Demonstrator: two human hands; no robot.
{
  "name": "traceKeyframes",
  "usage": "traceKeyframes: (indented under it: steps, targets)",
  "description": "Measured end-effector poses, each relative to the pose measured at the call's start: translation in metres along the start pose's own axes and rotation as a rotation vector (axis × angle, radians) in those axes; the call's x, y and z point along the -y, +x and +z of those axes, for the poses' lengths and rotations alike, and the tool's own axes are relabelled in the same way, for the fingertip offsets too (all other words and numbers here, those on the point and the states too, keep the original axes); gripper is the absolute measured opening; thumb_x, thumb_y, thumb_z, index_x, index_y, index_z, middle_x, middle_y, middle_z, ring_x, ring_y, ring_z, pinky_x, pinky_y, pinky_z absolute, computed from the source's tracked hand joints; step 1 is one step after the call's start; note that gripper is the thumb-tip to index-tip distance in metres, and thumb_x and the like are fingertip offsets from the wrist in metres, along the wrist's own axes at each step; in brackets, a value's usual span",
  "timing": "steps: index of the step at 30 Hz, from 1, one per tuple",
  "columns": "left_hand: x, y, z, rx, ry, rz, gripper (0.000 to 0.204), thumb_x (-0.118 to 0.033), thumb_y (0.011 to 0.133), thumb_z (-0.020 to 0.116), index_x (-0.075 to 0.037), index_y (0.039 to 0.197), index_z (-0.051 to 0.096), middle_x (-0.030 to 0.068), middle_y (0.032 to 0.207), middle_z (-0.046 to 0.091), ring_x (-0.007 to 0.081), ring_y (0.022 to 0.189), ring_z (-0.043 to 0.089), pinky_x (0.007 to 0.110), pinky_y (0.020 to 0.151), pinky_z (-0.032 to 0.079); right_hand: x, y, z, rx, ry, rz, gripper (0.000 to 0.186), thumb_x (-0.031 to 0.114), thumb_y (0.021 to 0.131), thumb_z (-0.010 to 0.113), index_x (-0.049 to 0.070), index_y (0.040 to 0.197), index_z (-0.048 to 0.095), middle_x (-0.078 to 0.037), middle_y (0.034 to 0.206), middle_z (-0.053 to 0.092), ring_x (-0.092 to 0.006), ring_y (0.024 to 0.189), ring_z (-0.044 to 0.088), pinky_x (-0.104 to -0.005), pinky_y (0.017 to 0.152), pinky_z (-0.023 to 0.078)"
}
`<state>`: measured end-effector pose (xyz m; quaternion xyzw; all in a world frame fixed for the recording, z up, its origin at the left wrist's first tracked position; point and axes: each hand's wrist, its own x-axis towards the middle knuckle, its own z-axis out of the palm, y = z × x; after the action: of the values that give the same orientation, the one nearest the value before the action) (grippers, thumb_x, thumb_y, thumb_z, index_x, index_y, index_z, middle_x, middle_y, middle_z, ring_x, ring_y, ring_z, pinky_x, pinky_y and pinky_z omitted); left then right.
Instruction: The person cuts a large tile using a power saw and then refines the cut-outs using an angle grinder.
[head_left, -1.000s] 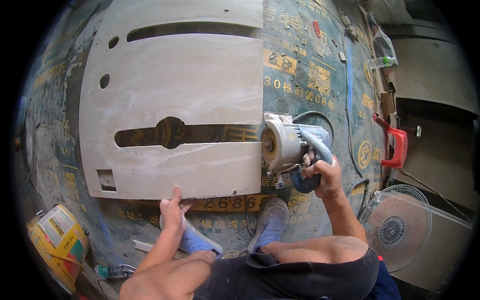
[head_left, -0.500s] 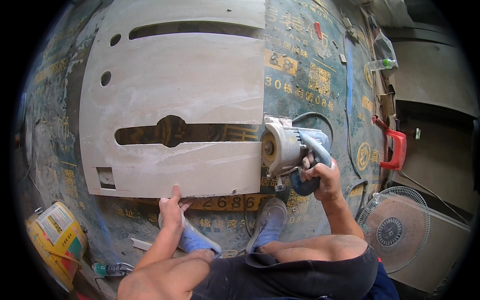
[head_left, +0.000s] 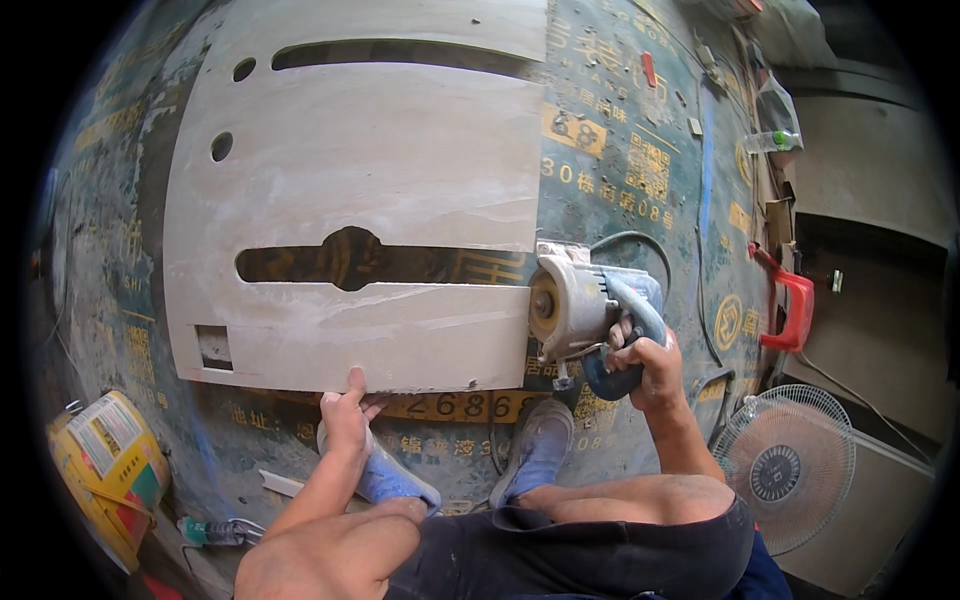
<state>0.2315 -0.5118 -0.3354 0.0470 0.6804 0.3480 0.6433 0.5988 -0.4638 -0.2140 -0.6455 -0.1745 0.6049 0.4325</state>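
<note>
A large pale tile slab (head_left: 340, 160) lies flat on the covered floor. It has two long slots, two round holes and a square hole (head_left: 213, 346) near its lower left corner. My left hand (head_left: 347, 418) grips the slab's near edge, thumb on top and fingers partly hidden below the edge. At the slab's right edge, by the open end of the nearer slot (head_left: 300, 265), sits a handheld tile cutter (head_left: 575, 305) with a round blade. My right hand (head_left: 650, 365) is wrapped round the cutter's blue handle.
A white fan (head_left: 775, 470) stands at the lower right, below a red plastic frame (head_left: 795, 305). At the lower left is a yellow bucket (head_left: 115, 465). My shoes (head_left: 540, 448) are close to the slab's near edge. A cable (head_left: 640, 238) loops behind the cutter.
The whole view has shifted slightly, so the slab and cutter appear a little farther right. Both hands keep their holds.
</note>
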Motion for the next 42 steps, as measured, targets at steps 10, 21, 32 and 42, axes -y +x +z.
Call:
traceKeyframes:
  steps: [10, 21, 32, 42]
  targets:
    - [-0.004, -0.003, 0.004, 0.018, -0.004, -0.016, 0.048, -0.031, 0.097, 0.063, 0.009, 0.121, 0.051, 0.0203, 0.106, 0.065, 0.0322, 0.093, 0.068, 0.045, 0.082, 0.057, -0.003, -0.007, -0.003, -0.002, 0.036, 0.010, 0.016, 0.003, 0.067, 0.055, 0.002, 0.083, 0.052, -0.005, 0.070, 0.050, -0.0150, 0.057, 0.046, -0.0308, 0.057, 0.042]
    - [-0.001, 0.000, 0.002, 0.013, -0.006, 0.006, 0.045, -0.031, 0.096, 0.064, 0.009, 0.113, 0.053, 0.0210, 0.102, 0.066, 0.0315, 0.088, 0.069, 0.045, 0.079, 0.057, -0.008, -0.012, -0.004, -0.016, 0.003, 0.025, 0.026, 0.003, 0.066, 0.053, 0.000, 0.091, 0.052, -0.007, 0.074, 0.050, -0.0159, 0.056, 0.044, -0.0318, 0.058, 0.042]
    - [0.000, 0.000, 0.001, -0.006, -0.007, 0.010, 0.046, -0.032, 0.097, 0.064, 0.008, 0.116, 0.053, 0.0199, 0.103, 0.066, 0.0314, 0.090, 0.068, 0.045, 0.079, 0.056, -0.011, -0.015, -0.008, 0.006, 0.021, 0.034, 0.025, 0.003, 0.065, 0.054, 0.000, 0.090, 0.051, -0.007, 0.073, 0.050, -0.0161, 0.055, 0.045, -0.0314, 0.057, 0.042]
    - [-0.001, 0.000, 0.003, -0.006, -0.007, 0.002, 0.048, -0.031, 0.098, 0.062, 0.008, 0.123, 0.050, 0.0211, 0.108, 0.064, 0.0327, 0.092, 0.068, 0.046, 0.081, 0.057, -0.008, -0.020, -0.002, -0.015, 0.027, 0.036, 0.023, 0.005, 0.066, 0.055, -0.002, 0.088, 0.055, -0.008, 0.073, 0.054, -0.0150, 0.057, 0.050, -0.0268, 0.054, 0.043]
